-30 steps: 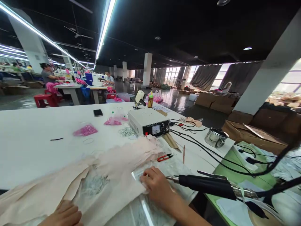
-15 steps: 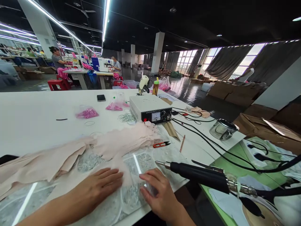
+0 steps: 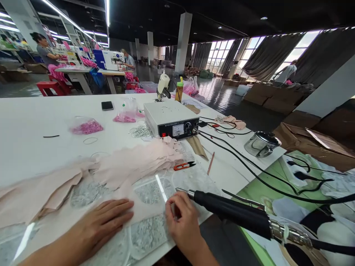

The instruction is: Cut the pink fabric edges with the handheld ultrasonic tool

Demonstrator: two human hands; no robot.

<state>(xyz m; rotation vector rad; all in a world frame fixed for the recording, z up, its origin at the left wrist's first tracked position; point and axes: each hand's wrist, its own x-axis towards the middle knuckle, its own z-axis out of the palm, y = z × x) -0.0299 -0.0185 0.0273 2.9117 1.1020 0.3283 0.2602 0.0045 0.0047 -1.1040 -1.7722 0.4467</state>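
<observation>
My left hand (image 3: 111,218) lies flat with fingers stretched over a thin pale pink fabric piece (image 3: 124,194). Beneath the fabric is a clear plastic template sheet (image 3: 149,236) with rounded outlines over a grey speckled surface. My right hand (image 3: 183,218) is closed in a pinch at the right end of that fabric; its fingertips partly hide the grip. Just above these fingers sits the metal tip of a black corded handpiece (image 3: 230,208), which points left. Further up the table lie a pile of pale pink fabric pieces (image 3: 138,159) and orange-handled thread snips (image 3: 184,166).
A white control box (image 3: 172,114) with a dial stands behind the fabric, its black cables running right. Nearby are a pencil (image 3: 211,163), a lidded metal cup (image 3: 260,144), pink-filled bags (image 3: 87,125) and a phone (image 3: 107,105). A green surface (image 3: 249,236) adjoins at right.
My right hand's fingers have closed together at the fabric's end, near the handpiece tip. My left hand stays flat on the fabric. The camera view has shifted slightly.
</observation>
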